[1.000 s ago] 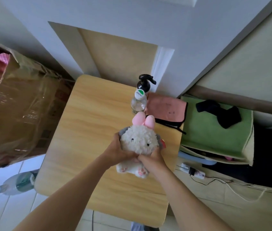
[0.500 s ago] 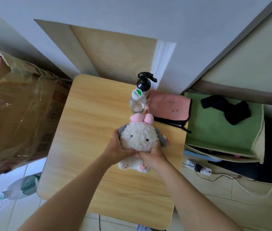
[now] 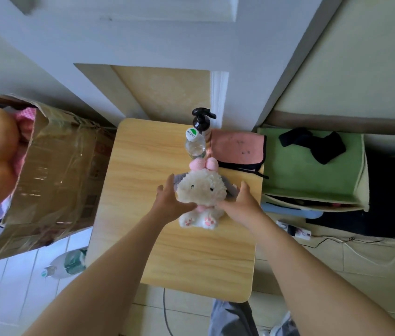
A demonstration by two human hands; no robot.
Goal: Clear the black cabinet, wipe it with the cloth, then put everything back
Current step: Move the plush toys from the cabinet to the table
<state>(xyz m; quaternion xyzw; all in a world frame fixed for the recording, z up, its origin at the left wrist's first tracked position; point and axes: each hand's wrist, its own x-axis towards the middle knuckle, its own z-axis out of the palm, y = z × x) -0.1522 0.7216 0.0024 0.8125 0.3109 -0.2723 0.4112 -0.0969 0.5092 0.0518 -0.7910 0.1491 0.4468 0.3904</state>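
**Wooden table (image 3: 143,166): plush rabbit (image 3: 201,190) between two slack hands**

Pale tabletop set against a grey wall, with tiled floor below. The plush rabbit is white and fuzzy with a pink bow. It sits on the table facing the camera, just in front of a clear bottle (image 3: 195,146) and a black pump bottle (image 3: 200,120). A pink cloth (image 3: 237,147) lies just beside them.

The left hand (image 3: 169,200) and right hand (image 3: 242,202) flank the toy. Their fingers are straight and the palms touch its sides, with nothing clenched.

The black cabinet (image 3: 390,195), as I read it, stands low to the right, well apart.

Handling, judged:
- light and soft, so it will squash under pressure
- not fragile
- fuzzy pile, unlikely to slip
- best taken round the body below the head, and one hand should do
- leave the bow and ears alone
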